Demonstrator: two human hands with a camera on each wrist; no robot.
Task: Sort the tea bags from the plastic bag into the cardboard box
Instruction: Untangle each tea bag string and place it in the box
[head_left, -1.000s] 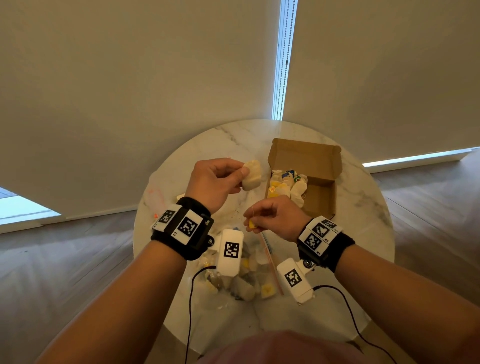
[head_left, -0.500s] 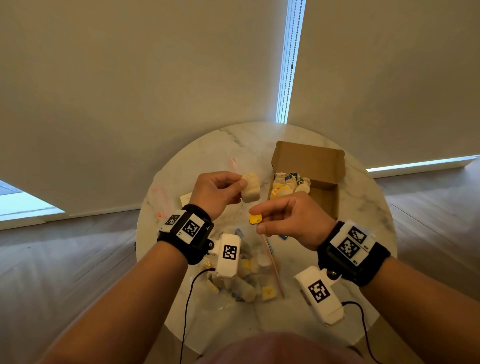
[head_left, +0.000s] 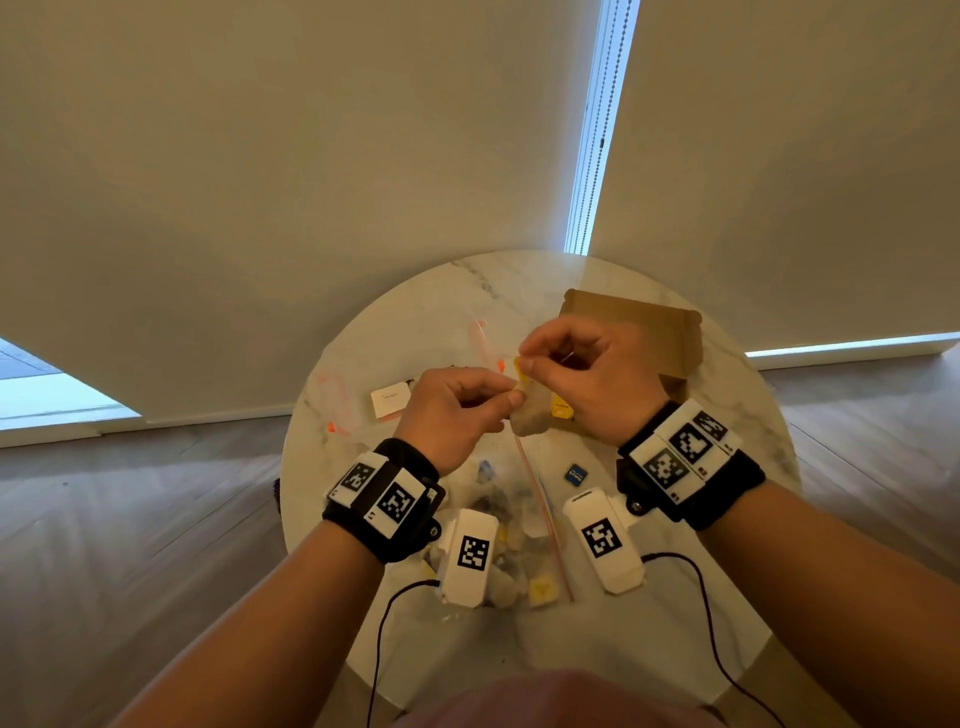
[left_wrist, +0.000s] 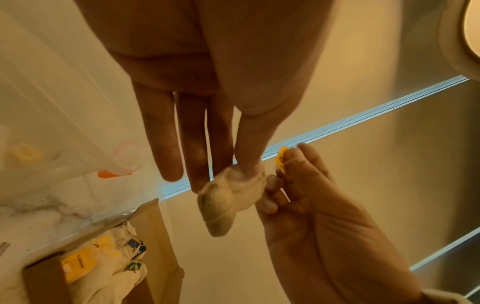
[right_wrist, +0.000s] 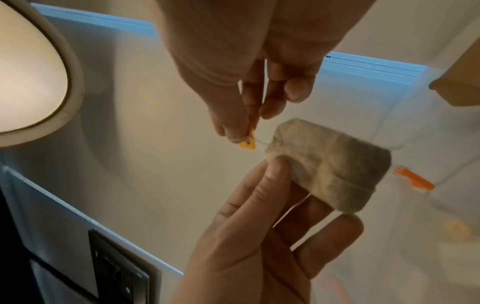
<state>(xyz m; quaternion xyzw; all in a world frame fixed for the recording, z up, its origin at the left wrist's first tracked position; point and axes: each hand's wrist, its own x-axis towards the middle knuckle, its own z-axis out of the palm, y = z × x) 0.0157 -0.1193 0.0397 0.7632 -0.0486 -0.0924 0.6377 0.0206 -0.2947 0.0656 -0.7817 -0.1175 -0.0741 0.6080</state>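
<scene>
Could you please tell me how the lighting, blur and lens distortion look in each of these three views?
Head view: dim, warm light, bright strips at the blind edges, floor lines bowed by the wide lens, left hand and right hand fairly sharp. Left wrist view: yellowish cast, tea bag slightly soft, cardboard box blurred. Right wrist view: motion blur on the tea bag, yellow tag small but clear.

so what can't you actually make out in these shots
- Brown cardboard box: in the head view the right hand covers its inside; the left wrist view shows only a corner of its contents.
- Clear plastic bag: head view, wrist cameras block much of it, so the count left is unknown.
- Small blue tag: print too small.
- Yellow paper tag: print hidden by fingertips.
</scene>
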